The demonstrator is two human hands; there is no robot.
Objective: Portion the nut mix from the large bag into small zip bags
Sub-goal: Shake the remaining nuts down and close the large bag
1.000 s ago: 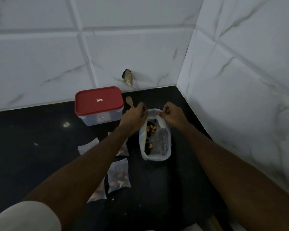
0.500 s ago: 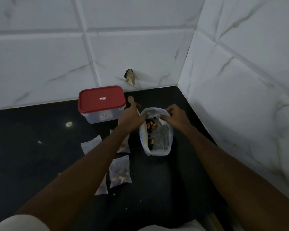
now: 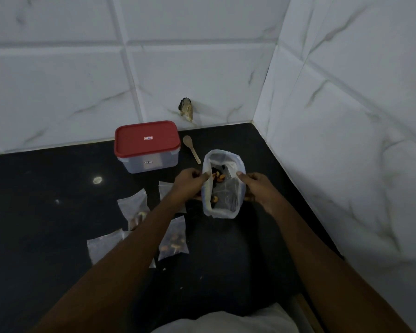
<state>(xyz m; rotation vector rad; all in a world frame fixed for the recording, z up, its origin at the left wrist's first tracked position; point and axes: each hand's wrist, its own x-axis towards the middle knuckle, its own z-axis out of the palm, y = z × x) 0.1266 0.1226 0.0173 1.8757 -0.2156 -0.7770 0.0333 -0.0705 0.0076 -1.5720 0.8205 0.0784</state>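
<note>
You had the large bag (image 3: pixel 222 212) standing on the counter (image 3: pixel 46 212), with the nut mix (image 3: pixel 218 177) inside it. Your left hand (image 3: pixel 189 186) held its left rim and your right hand (image 3: pixel 256 188) held its right rim. Behind the bag and off to its left sat the container (image 3: pixel 147 147), lid on. The spoon (image 3: pixel 191 149) lay between that container and the bag. Left of the bag and nearer you, the small zip bags (image 3: pixel 174 239) lay flat and scattered, some partly under your left forearm. Right of the bag, the wall (image 3: pixel 346 140) ran close by.
</note>
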